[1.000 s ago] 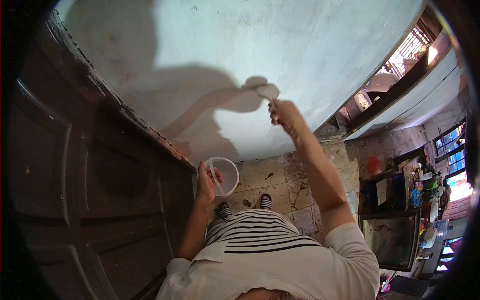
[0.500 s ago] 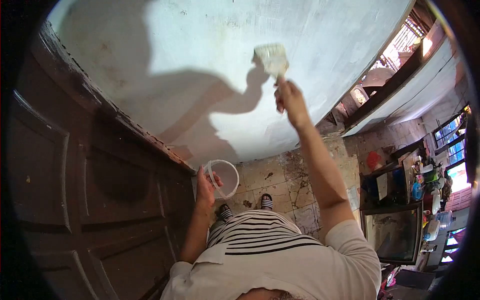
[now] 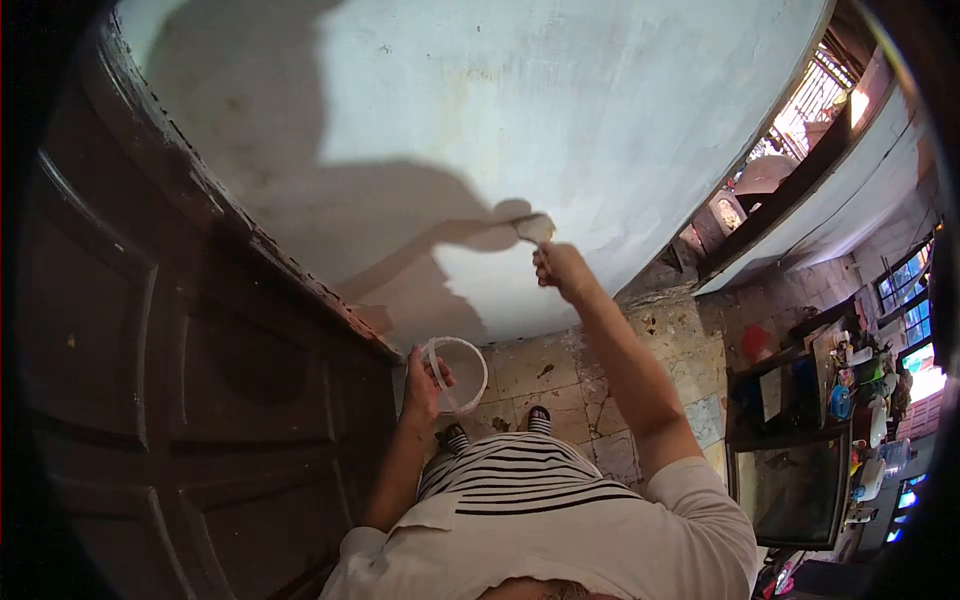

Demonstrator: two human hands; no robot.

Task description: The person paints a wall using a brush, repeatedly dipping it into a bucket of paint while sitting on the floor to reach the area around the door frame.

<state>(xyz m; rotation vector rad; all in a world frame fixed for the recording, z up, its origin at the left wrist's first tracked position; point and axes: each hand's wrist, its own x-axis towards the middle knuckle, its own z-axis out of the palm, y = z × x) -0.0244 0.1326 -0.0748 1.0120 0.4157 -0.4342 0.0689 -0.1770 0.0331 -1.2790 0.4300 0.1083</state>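
My right hand (image 3: 562, 268) is closed round the handle of a wide paintbrush (image 3: 536, 228), whose bristles are at the white wall (image 3: 600, 110). A shadow of the arm and brush falls on the wall to the left of it. Lower down, my left hand (image 3: 424, 380) grips a white plastic bucket (image 3: 484, 378) at its left side, fingers over the rim by the handle. The bucket hangs above the floor in front of my feet, its mouth facing up. The wall's paint looks patchy, with greyish stains toward the upper left.
A dark brown panelled door (image 3: 240, 370) stands close on my left. Worn floor tiles (image 3: 560, 375) lie below. To the right are a glass-fronted cabinet (image 3: 790, 490), bottles and clutter (image 3: 870, 420), and an opening (image 3: 800, 120) in the wall.
My right hand has brought the paintbrush down the wall, from high up to nearer the floor. My left hand still holds the bucket in much the same place. The view has shifted slightly.
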